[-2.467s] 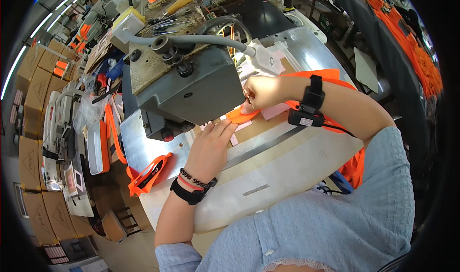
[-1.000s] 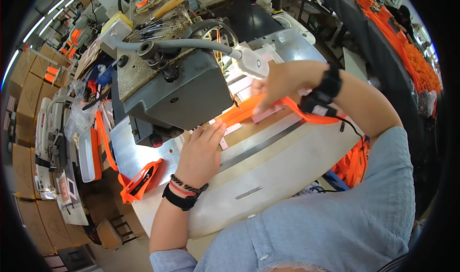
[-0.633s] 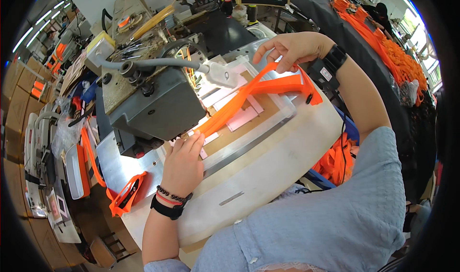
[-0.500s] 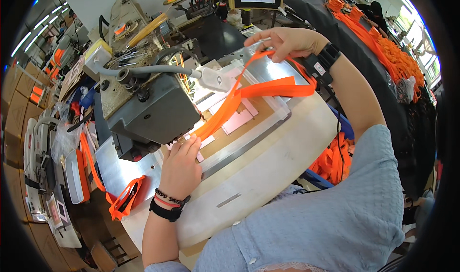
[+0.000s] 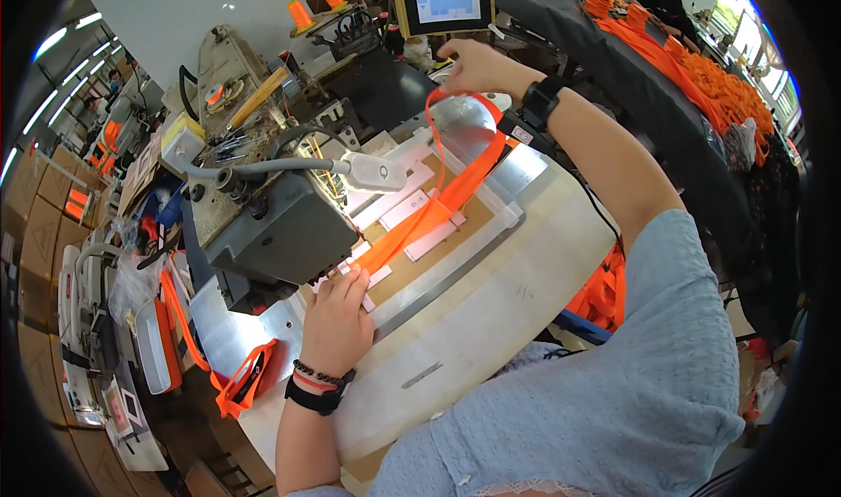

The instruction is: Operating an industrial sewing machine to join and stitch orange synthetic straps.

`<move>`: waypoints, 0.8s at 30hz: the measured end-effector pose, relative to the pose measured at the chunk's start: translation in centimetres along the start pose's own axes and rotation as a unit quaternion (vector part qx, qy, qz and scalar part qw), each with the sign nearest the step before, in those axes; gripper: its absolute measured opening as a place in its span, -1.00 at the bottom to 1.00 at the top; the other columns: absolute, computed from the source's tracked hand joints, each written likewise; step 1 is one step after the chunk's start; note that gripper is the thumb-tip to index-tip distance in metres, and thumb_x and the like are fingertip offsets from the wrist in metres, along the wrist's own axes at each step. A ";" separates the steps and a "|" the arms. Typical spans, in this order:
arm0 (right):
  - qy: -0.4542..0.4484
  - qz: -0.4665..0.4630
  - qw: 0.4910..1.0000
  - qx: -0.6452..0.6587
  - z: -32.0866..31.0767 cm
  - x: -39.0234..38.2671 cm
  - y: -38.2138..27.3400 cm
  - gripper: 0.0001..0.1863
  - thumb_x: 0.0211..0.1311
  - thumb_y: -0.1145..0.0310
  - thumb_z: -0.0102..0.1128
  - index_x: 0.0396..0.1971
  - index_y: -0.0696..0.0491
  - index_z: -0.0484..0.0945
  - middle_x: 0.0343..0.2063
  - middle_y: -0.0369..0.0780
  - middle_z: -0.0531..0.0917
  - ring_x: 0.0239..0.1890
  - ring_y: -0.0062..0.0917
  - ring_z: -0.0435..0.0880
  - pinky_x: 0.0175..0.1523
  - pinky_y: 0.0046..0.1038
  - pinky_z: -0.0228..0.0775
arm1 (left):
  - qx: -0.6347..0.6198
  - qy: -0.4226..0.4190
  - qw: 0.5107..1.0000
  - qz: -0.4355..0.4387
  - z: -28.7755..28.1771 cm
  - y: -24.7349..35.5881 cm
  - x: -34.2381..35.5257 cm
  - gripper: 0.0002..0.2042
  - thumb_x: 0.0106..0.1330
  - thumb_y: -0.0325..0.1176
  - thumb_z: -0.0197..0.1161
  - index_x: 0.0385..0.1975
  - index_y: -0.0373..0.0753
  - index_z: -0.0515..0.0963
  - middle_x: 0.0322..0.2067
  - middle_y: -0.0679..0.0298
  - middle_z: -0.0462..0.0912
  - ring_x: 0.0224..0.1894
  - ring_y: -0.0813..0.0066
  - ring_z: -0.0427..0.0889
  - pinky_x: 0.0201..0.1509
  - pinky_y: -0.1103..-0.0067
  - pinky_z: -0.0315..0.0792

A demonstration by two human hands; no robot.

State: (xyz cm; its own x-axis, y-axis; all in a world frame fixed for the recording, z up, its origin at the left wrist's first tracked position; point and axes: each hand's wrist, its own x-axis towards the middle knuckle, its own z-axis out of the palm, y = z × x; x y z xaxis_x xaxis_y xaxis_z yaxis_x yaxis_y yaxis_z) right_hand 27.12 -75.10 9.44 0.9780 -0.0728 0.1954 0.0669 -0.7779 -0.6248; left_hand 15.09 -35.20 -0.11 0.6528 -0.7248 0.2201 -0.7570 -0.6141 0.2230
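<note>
At the far left, a tray [image 5: 178, 367] stands beside the table [image 5: 491, 300]; an orange bundle [image 5: 231, 398] lies at the table's left edge. Next comes the machine head [image 5: 280, 232]. In front of it, the left hand [image 5: 337, 326] lies palm down, fingers side by side, tips at the near end of the orange strap [image 5: 445, 201]; whether the thumb pinches cannot be told. The strap runs diagonally across pink strips [image 5: 431, 239] on the board [image 5: 480, 206] and rises into a loop at the right hand [image 5: 486, 66]. That hand is raised, fingers bent; its grip on the loop cannot be confirmed. Step in hand, as judged: aligning the strap beside the head. The next move would call for steady left-hand pressure and an untwisted far length. At right, a blue bin [image 5: 582, 329] contains more orange straps [image 5: 604, 291].
</note>
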 end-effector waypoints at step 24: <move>-0.248 0.127 0.960 -0.028 -5.3 -9.3 4.1 -0.84 0.14 0.43 0.36 -0.37 0.12 0.54 -0.35 -0.31 0.59 -0.26 -0.67 0.55 -0.23 -0.58 0.40 | -0.012 0.013 1.000 -0.014 0.0 0.5 0.0 -0.52 0.16 -0.46 0.11 0.16 -0.17 0.54 0.06 0.10 0.56 0.07 0.05 0.51 0.21 0.20 0.41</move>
State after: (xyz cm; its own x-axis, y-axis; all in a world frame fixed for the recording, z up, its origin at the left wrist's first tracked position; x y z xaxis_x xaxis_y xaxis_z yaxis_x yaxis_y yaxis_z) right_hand 17.28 -80.96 9.06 0.9360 0.0307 -0.3507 -0.1833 -0.8080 -0.5600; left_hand 14.76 -35.51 -0.01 0.6750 -0.6988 0.2370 -0.7373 -0.6269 0.2517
